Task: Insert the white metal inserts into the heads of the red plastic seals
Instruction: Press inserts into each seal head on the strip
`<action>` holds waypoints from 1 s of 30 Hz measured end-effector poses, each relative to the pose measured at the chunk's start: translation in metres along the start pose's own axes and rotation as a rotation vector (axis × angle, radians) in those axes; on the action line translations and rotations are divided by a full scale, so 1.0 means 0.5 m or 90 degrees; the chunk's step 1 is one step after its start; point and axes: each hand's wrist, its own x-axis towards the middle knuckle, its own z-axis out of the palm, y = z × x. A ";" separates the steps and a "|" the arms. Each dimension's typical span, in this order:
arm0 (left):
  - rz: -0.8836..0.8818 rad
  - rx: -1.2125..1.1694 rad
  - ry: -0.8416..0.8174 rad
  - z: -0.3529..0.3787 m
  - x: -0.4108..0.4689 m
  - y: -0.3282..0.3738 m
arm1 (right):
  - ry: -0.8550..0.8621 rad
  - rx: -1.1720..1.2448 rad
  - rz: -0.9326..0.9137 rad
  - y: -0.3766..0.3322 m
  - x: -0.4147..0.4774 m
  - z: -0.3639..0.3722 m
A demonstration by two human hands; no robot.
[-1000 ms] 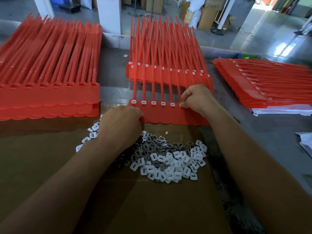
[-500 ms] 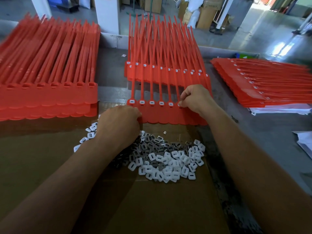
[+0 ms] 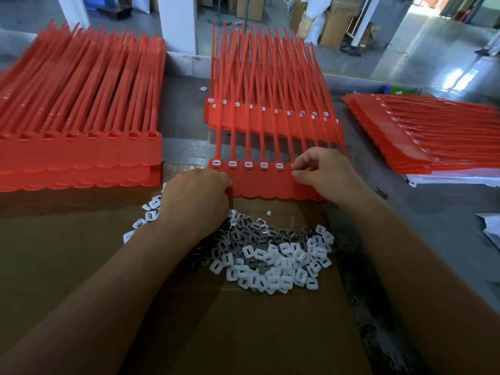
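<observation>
Just right of 5 filled heads [image 3: 248,164] on seal strip [image 3: 270,186]: R hand [image 3: 324,171] pinched, contents unclear; L hand [image 3: 197,193] grips edge.

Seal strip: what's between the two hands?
Head view: the red strip, with five heads already holding white inserts, spans from left hand to right hand.

A factory assembly floor: bulk stacks of red seals [image 3: 81,147] on the worktop [image 3: 433,212], cartons [image 3: 335,25] at one o'clock, concrete floor [image 3: 405,58].
</observation>
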 end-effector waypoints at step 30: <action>-0.006 -0.002 0.000 -0.001 0.000 0.003 | -0.468 -0.102 -0.150 -0.105 -0.125 0.006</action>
